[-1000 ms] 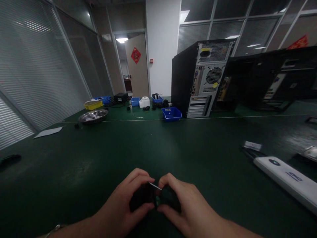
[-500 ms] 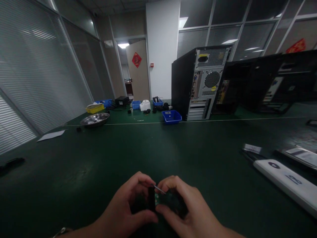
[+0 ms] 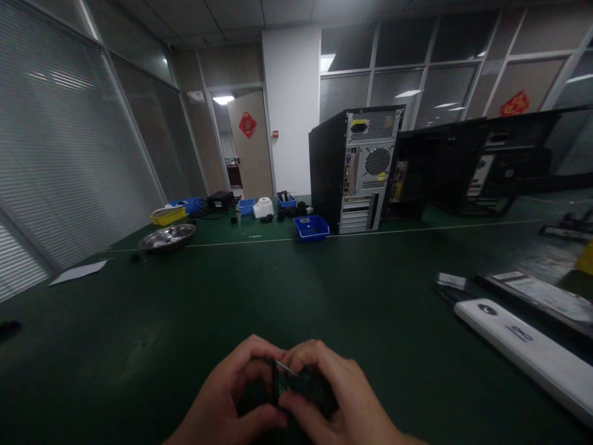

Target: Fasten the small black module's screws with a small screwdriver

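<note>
Near the bottom centre, my left hand (image 3: 234,395) and my right hand (image 3: 336,395) meet around a small green circuit board (image 3: 283,386) with a dark edge piece. A thin metallic strip or rod (image 3: 286,368) lies along the top of the board, between the fingertips. My left thumb and fingers close on the board's dark left side. The fingers of my right hand are curled round its right side, with the thumb on its face. Dim light and the fingers hide much of the board.
A computer tower (image 3: 356,170) stands behind a blue tray (image 3: 311,228) at the back. A metal bowl (image 3: 167,237) is at the back left. On the right lie a white device (image 3: 523,346) and a flat drive-like unit (image 3: 542,296).
The view has shifted slightly, so the tower and back items sit lower and further left. Both hands still hold the board and have drawn slightly closer together.
</note>
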Demonstrator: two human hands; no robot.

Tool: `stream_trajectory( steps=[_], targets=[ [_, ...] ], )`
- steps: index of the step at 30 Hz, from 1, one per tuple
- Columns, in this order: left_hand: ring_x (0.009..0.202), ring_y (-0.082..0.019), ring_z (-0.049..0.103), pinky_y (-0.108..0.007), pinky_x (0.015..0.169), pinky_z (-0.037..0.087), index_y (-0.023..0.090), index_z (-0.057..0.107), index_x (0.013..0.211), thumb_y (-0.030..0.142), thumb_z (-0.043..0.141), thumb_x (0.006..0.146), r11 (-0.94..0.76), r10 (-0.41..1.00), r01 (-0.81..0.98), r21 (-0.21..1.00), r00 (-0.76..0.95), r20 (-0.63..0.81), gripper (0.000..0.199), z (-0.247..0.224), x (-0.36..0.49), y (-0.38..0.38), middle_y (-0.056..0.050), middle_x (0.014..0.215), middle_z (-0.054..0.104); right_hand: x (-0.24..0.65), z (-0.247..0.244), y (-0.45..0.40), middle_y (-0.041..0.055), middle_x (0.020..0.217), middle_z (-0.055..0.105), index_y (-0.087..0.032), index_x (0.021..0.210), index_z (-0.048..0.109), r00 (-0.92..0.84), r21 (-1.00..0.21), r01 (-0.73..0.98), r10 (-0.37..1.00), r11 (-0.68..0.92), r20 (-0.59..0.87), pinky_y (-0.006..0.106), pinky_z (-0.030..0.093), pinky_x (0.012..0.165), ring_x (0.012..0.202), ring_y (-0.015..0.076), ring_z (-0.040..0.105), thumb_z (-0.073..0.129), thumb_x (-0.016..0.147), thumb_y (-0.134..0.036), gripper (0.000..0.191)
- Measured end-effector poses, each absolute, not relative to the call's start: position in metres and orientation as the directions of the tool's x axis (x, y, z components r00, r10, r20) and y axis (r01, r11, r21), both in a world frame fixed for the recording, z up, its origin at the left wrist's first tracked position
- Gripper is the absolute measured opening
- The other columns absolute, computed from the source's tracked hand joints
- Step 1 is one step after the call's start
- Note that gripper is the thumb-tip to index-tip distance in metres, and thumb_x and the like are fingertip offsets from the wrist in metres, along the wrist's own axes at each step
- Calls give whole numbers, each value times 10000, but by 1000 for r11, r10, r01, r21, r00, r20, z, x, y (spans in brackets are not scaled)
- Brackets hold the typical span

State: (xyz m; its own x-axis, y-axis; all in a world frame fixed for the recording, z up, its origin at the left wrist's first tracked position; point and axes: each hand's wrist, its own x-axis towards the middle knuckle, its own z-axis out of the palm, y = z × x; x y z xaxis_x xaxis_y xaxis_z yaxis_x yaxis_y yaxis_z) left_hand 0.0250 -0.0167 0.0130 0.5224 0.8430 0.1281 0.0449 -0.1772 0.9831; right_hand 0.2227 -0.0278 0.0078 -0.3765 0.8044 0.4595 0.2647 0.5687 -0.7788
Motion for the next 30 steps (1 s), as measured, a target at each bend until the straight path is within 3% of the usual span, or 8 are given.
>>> stream_trajectory(
  steps=[6,11,17,20,24,30],
  targets=[
    [877,-224,650,-333,771,528,283,640,1046,195,813,710,-364,838,132,922,478,262,387,9,23,-17,-33,1010,635,222,14,-31,14,888,705,-234,919,550,-352,-763,181,765,620,539,220,512,694,788,163,683,640,771,-80,232],
    [974,-261,650,-342,827,526,264,658,1017,202,805,723,-404,842,219,888,470,267,334,13,23,-20,-53,1025,662,221,16,-31,21,889,701,-224,912,575,-341,-751,146,745,644,573,213,514,736,823,162,684,651,771,-54,233],
    [1022,-266,632,-341,850,511,234,660,1050,237,789,740,-239,848,-9,971,485,213,336,19,28,-22,-76,1126,646,225,13,-29,13,932,713,-245,950,572,-374,-680,200,697,705,612,220,514,721,841,167,694,706,786,-108,252],
    [1032,-259,637,-359,888,486,223,659,1106,318,747,790,-69,847,-163,984,511,144,342,17,29,-21,-89,1126,676,227,12,-27,8,962,714,-259,978,560,-386,-635,214,662,742,643,219,519,736,876,165,697,689,806,-113,260],
    [903,-216,690,-299,799,497,200,700,1067,273,817,723,161,868,-221,962,495,-32,371,5,28,-13,-75,960,760,226,10,-27,19,933,726,-249,949,564,-418,-582,208,609,786,674,201,528,708,831,162,715,692,806,-148,217],
    [611,-102,650,-161,576,441,166,780,838,291,910,565,288,828,-245,926,550,-112,327,-8,28,-5,-15,711,755,223,11,-28,43,857,745,-224,943,566,-440,-481,147,493,864,750,159,533,675,775,148,735,687,854,-243,152]
  ],
)
